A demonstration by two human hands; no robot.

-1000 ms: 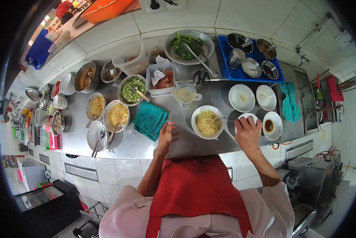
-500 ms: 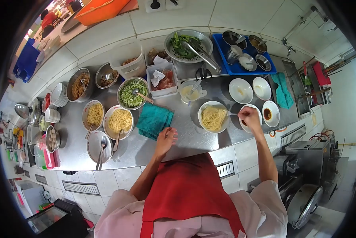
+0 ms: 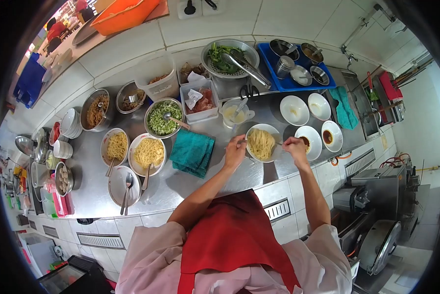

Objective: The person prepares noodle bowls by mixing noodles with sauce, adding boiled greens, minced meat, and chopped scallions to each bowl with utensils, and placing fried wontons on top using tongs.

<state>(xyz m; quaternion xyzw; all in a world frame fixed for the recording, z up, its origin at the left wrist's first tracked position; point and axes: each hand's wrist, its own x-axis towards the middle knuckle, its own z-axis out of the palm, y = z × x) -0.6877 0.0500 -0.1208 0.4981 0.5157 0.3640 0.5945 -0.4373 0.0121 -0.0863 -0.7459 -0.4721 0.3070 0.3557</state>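
A white bowl (image 3: 274, 158) with yellow noodles (image 3: 261, 144) stands between my hands, near the counter's front edge. My left hand (image 3: 236, 149) is at the bowl's left rim, fingers closed on it. On the right, my right hand (image 3: 295, 149) pinches the handle of a utensil, likely a fork, whose end reaches into the noodles. Just right of that hand is a white bowl with dark sauce (image 3: 314, 142), and beyond it another sauce bowl (image 3: 332, 136). A measuring jug (image 3: 235, 113) with pale liquid sits behind the noodle bowl.
A folded green cloth (image 3: 192, 153) lies left of my left hand. Further left are two noodle bowls (image 3: 149, 151), a bowl of chopped greens (image 3: 164, 117) and a bowl with utensils (image 3: 118, 187). Behind are a colander (image 3: 231, 59), tongs and a blue tray (image 3: 297, 85).
My left hand has moved right from beside the green cloth to the noodle bowl's rim. My right hand stays on the utensil, slightly nearer the bowl. The view has shifted somewhat.
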